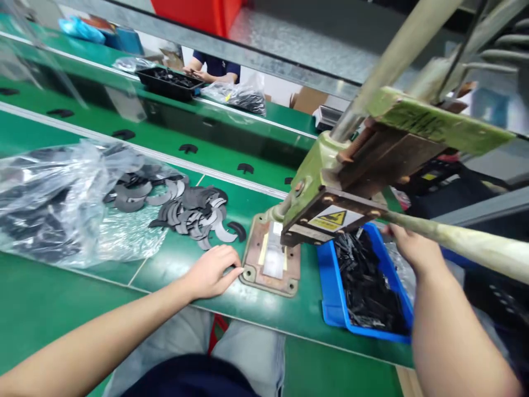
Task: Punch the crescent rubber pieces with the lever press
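Green hand press (316, 182) on the bench (165, 280); curved black pieces (198, 212) heaped left of its base plate (294, 270). My left hand (215, 270): fingers loosely curled, thumb parted, nothing visible held, beside the plate. My right hand (409, 248): by the lever (454, 237), fingers partly hidden; cannot tell their grip.

Factory workshop, prob. an assembly line. Green-painted metal hand press (312, 168) w/ yellow-and-white warning label (335, 219) stands just R of the left fingers (225, 255), on a long, smooth green workbench (306, 314). Past those fingers, a flat green belt-like strip (157, 140) carries spaced dark curved pcs. (245, 168). Bulk qty. too: loose grey crescent-shaped parts (194, 218) just beyond the left fingers, blue plastic bin (327, 275) of black parts near the right fingers (399, 231). Farther off, dark-sleeved co-worker (217, 65) at black plastic tray (165, 91).
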`<control>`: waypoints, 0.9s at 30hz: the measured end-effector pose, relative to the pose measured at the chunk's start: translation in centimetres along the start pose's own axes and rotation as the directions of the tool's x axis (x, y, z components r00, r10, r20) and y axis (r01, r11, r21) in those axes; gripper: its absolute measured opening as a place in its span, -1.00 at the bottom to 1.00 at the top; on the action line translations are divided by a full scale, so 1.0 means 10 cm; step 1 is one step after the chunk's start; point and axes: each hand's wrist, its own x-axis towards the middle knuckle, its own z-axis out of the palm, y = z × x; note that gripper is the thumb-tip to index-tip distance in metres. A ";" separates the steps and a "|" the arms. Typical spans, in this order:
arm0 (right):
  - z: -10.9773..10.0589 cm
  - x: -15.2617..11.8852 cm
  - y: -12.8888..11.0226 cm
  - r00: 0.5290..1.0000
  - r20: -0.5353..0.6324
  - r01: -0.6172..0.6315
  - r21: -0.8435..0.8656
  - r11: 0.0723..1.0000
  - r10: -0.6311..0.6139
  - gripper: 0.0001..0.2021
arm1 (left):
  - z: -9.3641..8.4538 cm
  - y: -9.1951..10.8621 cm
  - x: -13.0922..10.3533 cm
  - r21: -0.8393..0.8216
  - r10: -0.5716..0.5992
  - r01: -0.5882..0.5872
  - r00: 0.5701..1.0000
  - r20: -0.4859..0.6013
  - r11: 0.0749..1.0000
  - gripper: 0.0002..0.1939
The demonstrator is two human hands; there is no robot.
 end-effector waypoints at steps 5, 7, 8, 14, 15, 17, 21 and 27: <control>0.06 -1.30 -0.55 0.964 0.252 -0.126 0.159 0.979 0.083 -0.56 | -0.03 0.04 -0.03 -0.080 0.093 -0.103 0.988 -0.120 0.991 -0.86; 0.21 -1.77 -0.98 0.890 0.456 -0.104 0.223 0.969 -0.010 -0.51 | -0.02 0.16 -0.06 -0.151 0.142 -0.168 0.975 -0.169 0.974 -0.77; 0.29 -1.95 -1.21 0.859 0.506 -0.035 0.204 0.978 -0.074 -0.51 | -0.01 0.24 -0.09 -0.197 0.172 -0.206 0.969 -0.177 0.959 -0.68; 0.56 -2.45 -2.32 0.729 0.583 0.367 0.109 0.924 -0.358 -0.62 | 0.01 0.72 -0.26 -0.412 0.353 -0.391 0.920 -0.168 0.823 -0.42; 0.57 -2.47 -2.41 0.710 0.587 0.395 0.127 0.910 -0.390 -0.63 | -0.01 0.75 -0.30 -0.424 0.358 -0.398 0.917 -0.174 0.814 -0.48; 0.62 -2.48 -2.52 0.693 0.571 0.419 0.178 0.890 -0.440 -0.65 | -0.07 0.76 -0.38 -0.433 0.328 -0.375 0.927 -0.181 0.820 -0.63; 0.79 -2.54 -2.60 0.761 0.398 0.407 0.323 0.855 -0.512 -0.67 | -0.17 0.69 -0.57 -0.397 0.194 -0.260 0.961 -0.199 0.880 -0.76; 1.01 -2.72 -2.61 0.813 0.184 0.455 0.389 0.801 -0.552 -0.76 | -0.23 0.69 -0.74 -0.355 0.142 -0.215 0.965 -0.220 0.910 -0.78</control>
